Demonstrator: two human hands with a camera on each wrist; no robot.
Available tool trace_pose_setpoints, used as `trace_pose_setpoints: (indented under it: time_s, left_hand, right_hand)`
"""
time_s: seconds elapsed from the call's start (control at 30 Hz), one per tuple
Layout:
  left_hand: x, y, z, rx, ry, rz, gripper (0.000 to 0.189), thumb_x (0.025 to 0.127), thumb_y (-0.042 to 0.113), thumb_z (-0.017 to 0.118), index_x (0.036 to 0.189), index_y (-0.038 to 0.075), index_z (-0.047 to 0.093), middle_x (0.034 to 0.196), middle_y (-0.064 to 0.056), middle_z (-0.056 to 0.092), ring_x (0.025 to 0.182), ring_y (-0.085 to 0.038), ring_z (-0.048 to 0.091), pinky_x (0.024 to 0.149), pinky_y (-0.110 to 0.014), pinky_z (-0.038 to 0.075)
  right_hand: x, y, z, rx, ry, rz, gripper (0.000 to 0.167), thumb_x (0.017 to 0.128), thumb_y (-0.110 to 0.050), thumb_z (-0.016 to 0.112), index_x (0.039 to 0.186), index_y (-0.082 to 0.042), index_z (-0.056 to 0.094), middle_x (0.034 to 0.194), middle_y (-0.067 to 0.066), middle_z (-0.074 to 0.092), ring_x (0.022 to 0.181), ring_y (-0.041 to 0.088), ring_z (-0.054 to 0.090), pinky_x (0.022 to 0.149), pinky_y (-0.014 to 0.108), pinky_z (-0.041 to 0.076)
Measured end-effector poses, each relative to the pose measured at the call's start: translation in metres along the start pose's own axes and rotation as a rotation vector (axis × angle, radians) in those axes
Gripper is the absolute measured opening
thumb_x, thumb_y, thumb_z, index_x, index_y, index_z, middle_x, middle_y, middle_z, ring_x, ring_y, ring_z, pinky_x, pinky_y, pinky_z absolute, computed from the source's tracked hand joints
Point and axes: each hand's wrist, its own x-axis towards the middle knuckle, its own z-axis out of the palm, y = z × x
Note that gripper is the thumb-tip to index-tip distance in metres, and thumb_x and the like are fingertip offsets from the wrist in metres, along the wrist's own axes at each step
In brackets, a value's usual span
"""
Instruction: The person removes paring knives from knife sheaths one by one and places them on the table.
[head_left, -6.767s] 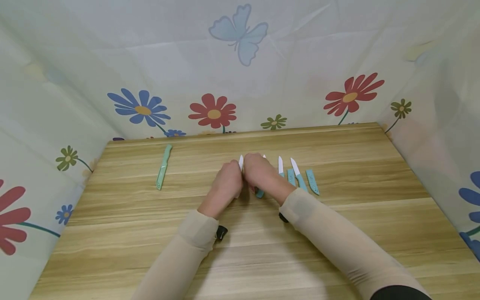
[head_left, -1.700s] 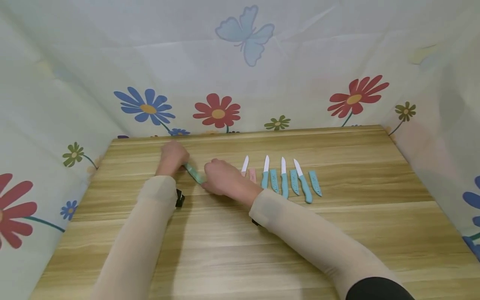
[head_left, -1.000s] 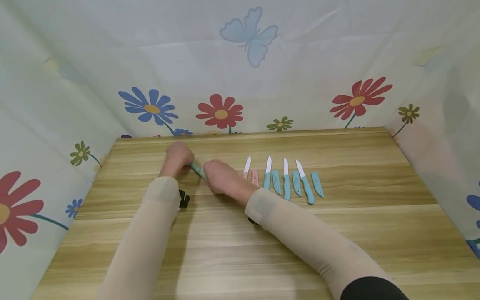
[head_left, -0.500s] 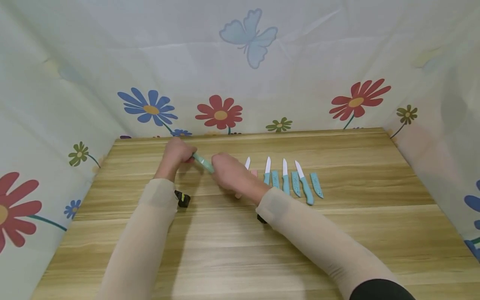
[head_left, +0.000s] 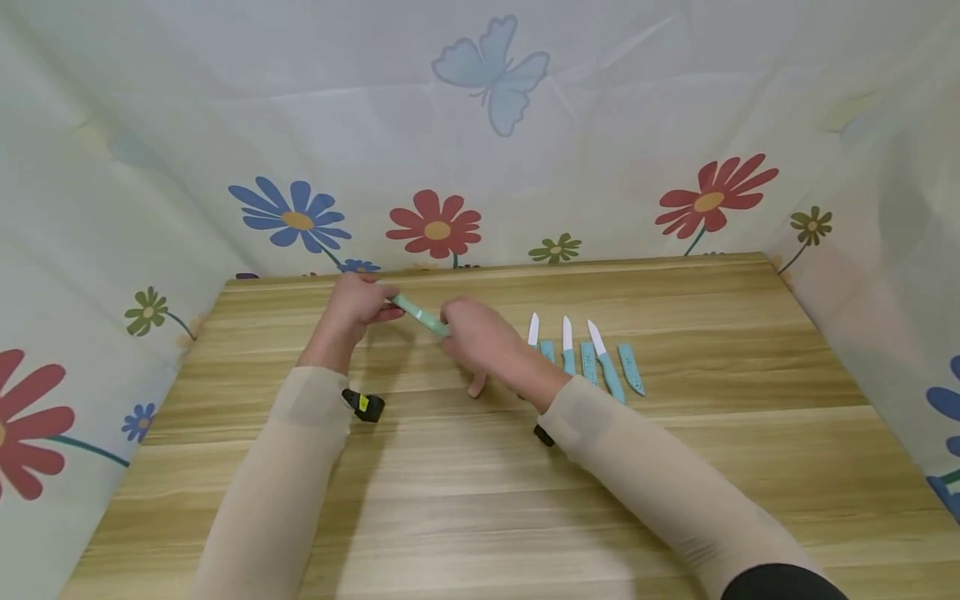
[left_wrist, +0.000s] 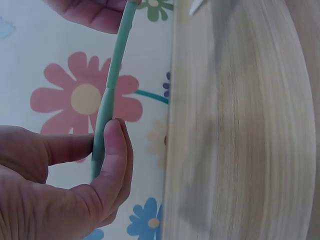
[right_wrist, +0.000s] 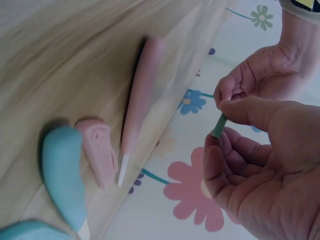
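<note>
A light green sheathed knife (head_left: 423,317) is held slantwise between both hands above the back of the table. My left hand (head_left: 356,300) pinches its handle between thumb and fingers, which the left wrist view shows closely on the green handle (left_wrist: 102,125). At the other end my right hand (head_left: 480,337) grips the sheath by its tip. Thumb and curled fingers of the right hand (right_wrist: 270,165) surround that end in the right wrist view. Below the right hand lie a pink-handled knife (right_wrist: 142,100) and its pink sheath (right_wrist: 97,150), mostly hidden in the head view.
Right of my right hand, several blue-handled knives (head_left: 611,379) with bare white blades lie beside blue sheaths (head_left: 631,369). The blades point toward the back of the wooden table (head_left: 450,500). A flower-patterned curtain (head_left: 337,100) stands behind and at both sides.
Earlier both hands were at the pink knife while the green knife lay at the left. They then took the green one, and have since raised it and shifted right, covering the pink pieces.
</note>
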Motion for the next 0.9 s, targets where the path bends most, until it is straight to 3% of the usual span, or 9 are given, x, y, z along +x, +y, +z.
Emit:
trace_pose_setpoints:
  time_s: [0.17,0.3,0.43,0.57,0.67,0.9]
  left_hand:
    - [-0.004,0.002,0.008,-0.107,-0.008,-0.002,0.069,0.108,0.008,0.060,0.161,-0.008,0.020,0.129,-0.020,0.053,0.073,-0.010,0.073,0.089,-0.031,0.060]
    - [-0.005,0.001,0.012,-0.157,-0.024,0.001,0.071,0.108,0.008,0.061,0.162,-0.007,0.019,0.126,-0.018,0.052,0.079,-0.013,0.073,0.090,-0.030,0.060]
    - [-0.008,0.000,0.015,-0.188,-0.069,-0.002,0.062,0.109,0.009,0.060,0.159,-0.010,0.029,0.124,-0.018,0.054,0.088,-0.016,0.073,0.093,-0.031,0.059]
    - [-0.011,-0.003,0.019,-0.241,-0.111,-0.001,0.036,0.109,0.009,0.058,0.137,-0.012,0.050,0.121,-0.019,0.056,0.097,-0.021,0.071,0.098,-0.034,0.057]
    - [-0.012,-0.006,0.023,-0.290,-0.135,0.001,0.024,0.110,0.008,0.058,0.125,-0.010,0.053,0.121,-0.019,0.055,0.104,-0.024,0.069,0.099,-0.035,0.056]
    - [-0.018,-0.014,0.033,-0.382,-0.169,0.002,0.018,0.110,0.007,0.057,0.120,-0.008,0.057,0.124,-0.017,0.053,0.113,-0.029,0.065,0.098,-0.034,0.057]
  right_hand:
    - [-0.008,0.009,-0.007,0.061,0.006,-0.039,0.035,0.107,-0.009,0.062,0.138,0.006,0.056,0.123,0.022,0.060,0.054,0.027,0.074,0.062,0.027,0.059]
    - [-0.013,0.016,-0.012,0.085,0.018,-0.055,0.036,0.107,-0.008,0.061,0.140,0.005,0.055,0.121,0.024,0.063,0.054,0.025,0.074,0.082,0.033,0.058]
    - [-0.017,0.022,-0.015,0.044,0.057,-0.075,0.031,0.105,-0.007,0.063,0.134,0.005,0.060,0.128,0.023,0.063,0.057,0.018,0.075,0.097,0.036,0.052]
    - [-0.020,0.027,-0.019,-0.055,0.123,-0.093,0.028,0.103,-0.007,0.067,0.129,0.003,0.066,0.128,0.016,0.063,0.081,0.012,0.075,0.092,0.038,0.053]
    - [-0.024,0.031,-0.021,-0.125,0.168,-0.098,0.027,0.102,-0.009,0.068,0.128,0.000,0.069,0.123,0.010,0.065,0.100,0.017,0.068,0.090,0.037,0.054]
    - [-0.033,0.043,-0.025,-0.185,0.218,-0.120,0.027,0.102,-0.010,0.069,0.128,-0.004,0.071,0.119,0.007,0.064,0.102,0.023,0.064,0.088,0.037,0.056]
